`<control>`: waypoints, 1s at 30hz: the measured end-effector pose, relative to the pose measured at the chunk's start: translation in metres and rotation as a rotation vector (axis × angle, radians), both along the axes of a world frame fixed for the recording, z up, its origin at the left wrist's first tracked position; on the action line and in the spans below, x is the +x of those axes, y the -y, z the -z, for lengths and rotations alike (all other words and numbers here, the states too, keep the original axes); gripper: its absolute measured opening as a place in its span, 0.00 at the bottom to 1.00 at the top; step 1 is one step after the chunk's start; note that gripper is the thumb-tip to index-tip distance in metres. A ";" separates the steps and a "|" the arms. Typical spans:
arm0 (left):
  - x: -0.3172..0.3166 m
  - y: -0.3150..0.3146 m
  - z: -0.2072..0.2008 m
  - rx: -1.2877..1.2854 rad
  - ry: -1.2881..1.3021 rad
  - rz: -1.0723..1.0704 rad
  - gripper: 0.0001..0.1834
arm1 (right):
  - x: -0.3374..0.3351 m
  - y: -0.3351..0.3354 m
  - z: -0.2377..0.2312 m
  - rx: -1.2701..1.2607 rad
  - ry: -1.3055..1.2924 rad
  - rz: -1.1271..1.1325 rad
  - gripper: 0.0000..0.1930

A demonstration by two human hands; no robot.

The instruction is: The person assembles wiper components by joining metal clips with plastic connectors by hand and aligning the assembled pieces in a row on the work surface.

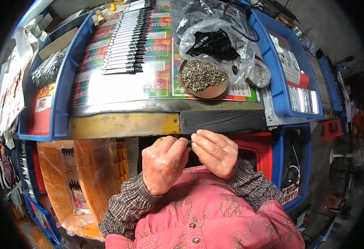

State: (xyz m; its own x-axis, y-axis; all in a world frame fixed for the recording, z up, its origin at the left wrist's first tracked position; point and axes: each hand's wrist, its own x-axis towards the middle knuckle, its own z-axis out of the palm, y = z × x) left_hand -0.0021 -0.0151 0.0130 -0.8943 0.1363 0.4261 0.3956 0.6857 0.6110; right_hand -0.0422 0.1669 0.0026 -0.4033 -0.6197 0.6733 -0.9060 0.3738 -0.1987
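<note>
My left hand (164,164) and my right hand (216,152) meet just in front of the table's front edge, fingers closed in a pinch. Between their fingertips shows a small black piece (189,143), mostly hidden by the fingers, so its full shape cannot be made out. Beyond them on the table stands a round brown dish (209,92) heaped with small brass-coloured metal tips (200,75). Behind it lies an open clear plastic bag (185,40) of black plastic parts (215,45). A long row of white and black pens (124,45) is laid out at the back, left of centre.
Blue trays flank the work surface: the left one (60,106) holds many thin clear pieces, the right one (273,62) holds bundled strips. Below the table are an orange, plastic-lined crate (92,182) on the left and another blue bin (278,166) on the right.
</note>
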 end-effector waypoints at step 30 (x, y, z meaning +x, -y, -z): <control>-0.054 0.042 -0.025 -0.126 -0.082 -0.002 0.10 | -0.016 -0.006 -0.018 -0.453 0.935 0.172 0.11</control>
State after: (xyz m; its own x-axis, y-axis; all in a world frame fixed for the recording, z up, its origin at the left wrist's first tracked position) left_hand -0.0559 -0.0570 0.0376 -0.8575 0.1919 0.4774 0.4395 0.7555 0.4858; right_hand -0.0580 0.1732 0.0206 -0.9403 -0.2734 0.2029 -0.2615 0.1984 -0.9446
